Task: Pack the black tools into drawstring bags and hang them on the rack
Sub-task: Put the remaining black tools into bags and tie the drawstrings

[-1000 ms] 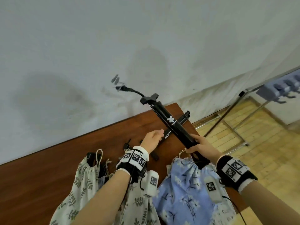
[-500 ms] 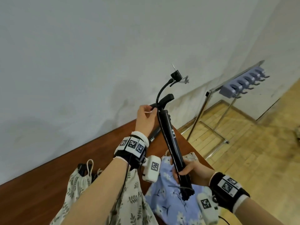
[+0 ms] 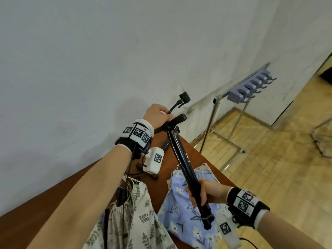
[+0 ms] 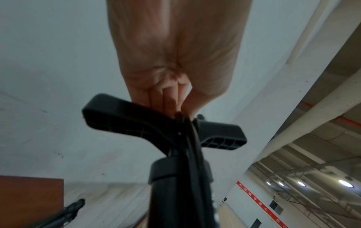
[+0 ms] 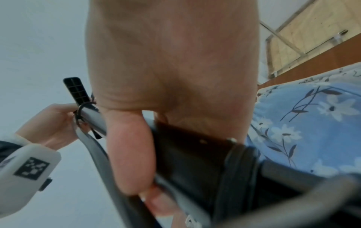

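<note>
- The right hand (image 3: 203,192) was closed around the lower part of the black pump (image 3: 183,155), near the bottom middle of the head view.
- The left hand (image 3: 158,115) was closed too. It pinched the thin black hose (image 3: 173,107) by the pump's top handle (image 3: 177,118), in the middle of the frame.
- A second before, the pump lay low and slanted over the surface (image 3: 181,146). Now it stood much more upright, with its bottom end over the blue flower bag (image 3: 179,209).
- The left hand had moved up from the middle of the pump to its top.
- I think this meant the pump was getting ready to slide into the blue bag, with the hose held out of the way.
- The pump was not in the bag yet.
- A leaf-print bag (image 3: 136,216) lay at the lower left with something dark at its mouth.
- Another black tool (image 3: 165,145) lay on the surface behind the pump.
- The rack (image 3: 251,87) with hooks stood at the upper right, with no bags on it.
</note>
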The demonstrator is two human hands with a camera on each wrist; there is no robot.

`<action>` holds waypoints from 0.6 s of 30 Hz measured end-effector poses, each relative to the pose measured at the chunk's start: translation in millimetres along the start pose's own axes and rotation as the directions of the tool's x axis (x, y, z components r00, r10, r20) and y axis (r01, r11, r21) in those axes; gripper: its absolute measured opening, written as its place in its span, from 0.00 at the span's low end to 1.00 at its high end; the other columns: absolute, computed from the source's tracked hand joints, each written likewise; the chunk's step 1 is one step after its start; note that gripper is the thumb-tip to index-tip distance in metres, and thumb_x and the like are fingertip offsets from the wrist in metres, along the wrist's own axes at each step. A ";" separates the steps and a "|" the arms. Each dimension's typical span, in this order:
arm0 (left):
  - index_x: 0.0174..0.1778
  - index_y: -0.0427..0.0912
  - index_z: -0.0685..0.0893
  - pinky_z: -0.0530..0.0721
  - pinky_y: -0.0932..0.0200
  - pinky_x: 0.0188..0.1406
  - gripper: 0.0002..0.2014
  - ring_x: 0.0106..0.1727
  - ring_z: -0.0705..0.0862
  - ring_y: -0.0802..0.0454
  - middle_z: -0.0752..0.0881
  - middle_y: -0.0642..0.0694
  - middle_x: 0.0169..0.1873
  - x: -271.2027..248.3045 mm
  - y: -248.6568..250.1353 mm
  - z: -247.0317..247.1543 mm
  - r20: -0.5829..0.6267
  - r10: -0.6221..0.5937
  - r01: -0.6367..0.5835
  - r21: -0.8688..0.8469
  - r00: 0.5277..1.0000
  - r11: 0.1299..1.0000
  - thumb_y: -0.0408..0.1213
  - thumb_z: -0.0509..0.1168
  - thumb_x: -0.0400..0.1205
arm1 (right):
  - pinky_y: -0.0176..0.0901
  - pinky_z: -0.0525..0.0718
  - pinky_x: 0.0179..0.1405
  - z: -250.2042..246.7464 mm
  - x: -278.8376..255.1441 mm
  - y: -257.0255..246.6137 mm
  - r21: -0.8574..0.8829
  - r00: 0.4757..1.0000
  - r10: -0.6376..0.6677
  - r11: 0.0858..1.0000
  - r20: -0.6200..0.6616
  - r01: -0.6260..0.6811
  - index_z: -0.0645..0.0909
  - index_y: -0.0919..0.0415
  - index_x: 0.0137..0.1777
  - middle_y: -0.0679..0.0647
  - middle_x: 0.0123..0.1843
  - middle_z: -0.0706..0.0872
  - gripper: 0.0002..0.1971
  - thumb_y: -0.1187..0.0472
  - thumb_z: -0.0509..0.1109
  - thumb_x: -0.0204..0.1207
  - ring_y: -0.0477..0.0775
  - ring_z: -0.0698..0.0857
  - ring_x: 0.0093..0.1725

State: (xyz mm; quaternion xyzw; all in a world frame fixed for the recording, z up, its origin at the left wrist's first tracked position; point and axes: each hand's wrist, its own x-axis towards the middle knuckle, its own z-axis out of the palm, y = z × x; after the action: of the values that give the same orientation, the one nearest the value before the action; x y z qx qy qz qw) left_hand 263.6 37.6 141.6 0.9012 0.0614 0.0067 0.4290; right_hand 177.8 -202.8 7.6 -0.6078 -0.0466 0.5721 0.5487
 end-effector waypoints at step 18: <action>0.80 0.38 0.63 0.73 0.50 0.73 0.45 0.70 0.78 0.52 0.77 0.45 0.71 -22.9 -21.2 -4.9 0.545 0.280 0.176 -0.639 0.790 0.749 0.50 0.76 0.71 | 0.45 0.71 0.39 -8.3 -17.1 7.6 0.206 0.971 -0.170 0.969 0.169 0.134 0.70 0.61 0.36 0.57 0.32 0.72 0.18 0.83 0.54 0.52 0.56 0.71 0.33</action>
State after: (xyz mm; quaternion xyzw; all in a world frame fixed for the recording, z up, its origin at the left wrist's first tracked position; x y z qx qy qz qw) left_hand 238.4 52.0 129.2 0.6436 -0.1135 -0.2504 0.7143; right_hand 173.8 -222.6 11.0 -0.4905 -0.0884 0.5842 0.6406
